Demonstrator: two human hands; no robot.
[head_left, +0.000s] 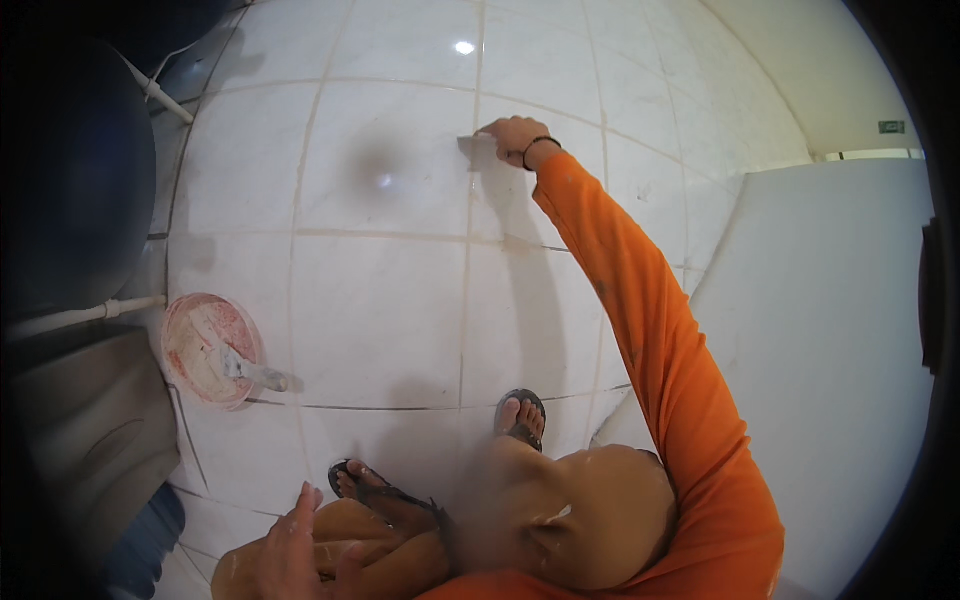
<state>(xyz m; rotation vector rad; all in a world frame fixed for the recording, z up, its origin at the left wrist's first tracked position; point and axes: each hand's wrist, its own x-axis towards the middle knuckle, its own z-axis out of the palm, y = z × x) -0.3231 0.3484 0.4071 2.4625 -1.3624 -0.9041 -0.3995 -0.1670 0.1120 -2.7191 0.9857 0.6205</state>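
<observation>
My right hand (515,138), at the end of an outstretched orange sleeve, is closed around a small grey flat spreader (470,147). The spreader's edge touches the white tiled floor (390,280) at a joint between tiles. Most of the spreader is hidden by my fingers. Down at the lower left, my left hand (290,555) is held over my knee with its fingers stretched out and nothing in them. A round pinkish tub (250,335) of pale paste stands on the floor to the left. In it leans a putty knife (250,370), smeared with paste.
Along the left side are large dark blue rounded containers (80,180) and white pipes (155,88). A grey block-like object (90,430) lies below them. A pale panel (810,350) borders the right side. My sandalled feet rest on the tiles in front of me.
</observation>
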